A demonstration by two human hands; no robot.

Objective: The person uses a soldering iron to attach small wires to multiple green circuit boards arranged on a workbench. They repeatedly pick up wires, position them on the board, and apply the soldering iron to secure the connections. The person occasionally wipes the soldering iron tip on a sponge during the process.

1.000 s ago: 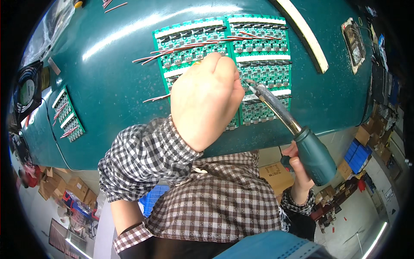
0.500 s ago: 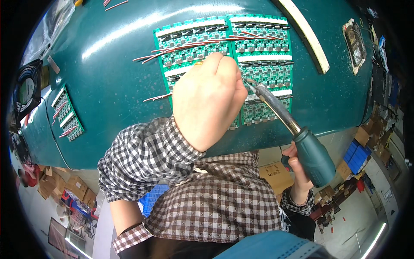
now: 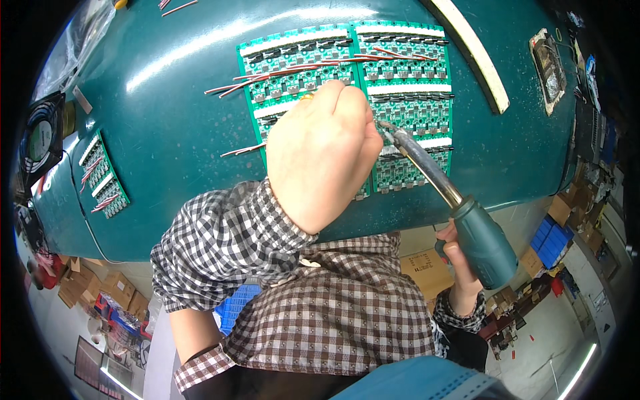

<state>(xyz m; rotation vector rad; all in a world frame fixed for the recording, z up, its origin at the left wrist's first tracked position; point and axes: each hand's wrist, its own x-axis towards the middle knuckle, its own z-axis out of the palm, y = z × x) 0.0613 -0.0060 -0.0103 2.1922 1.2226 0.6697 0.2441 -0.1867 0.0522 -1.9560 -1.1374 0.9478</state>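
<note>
My left hand [image 3: 323, 150] lies palm down over the green circuit boards [image 3: 413, 103], its fingers closed; whatever they pinch is hidden beneath. My right hand [image 3: 460, 263] grips the thick green handle of a soldering iron [image 3: 485, 243]. The iron slants up and left across the board, its tip right beside my left fingertips. Thin red, black and white wires [image 3: 293, 70] lie over the upper rows of the boards. More wire ends [image 3: 243, 151] stick out to the left from under my left hand.
A smaller strip of boards with wires [image 3: 105, 175] lies at the left, near a black fan [image 3: 43, 137]. A long cream-coloured curved strip [image 3: 470, 53] borders the boards on the right. Farther right sits a worn tray with a dark metal piece [image 3: 550, 70]. All rest on a green mat [image 3: 180, 133].
The soldering iron's rear and my right hand have shifted very slightly. My left hand and the boards stay in place.
</note>
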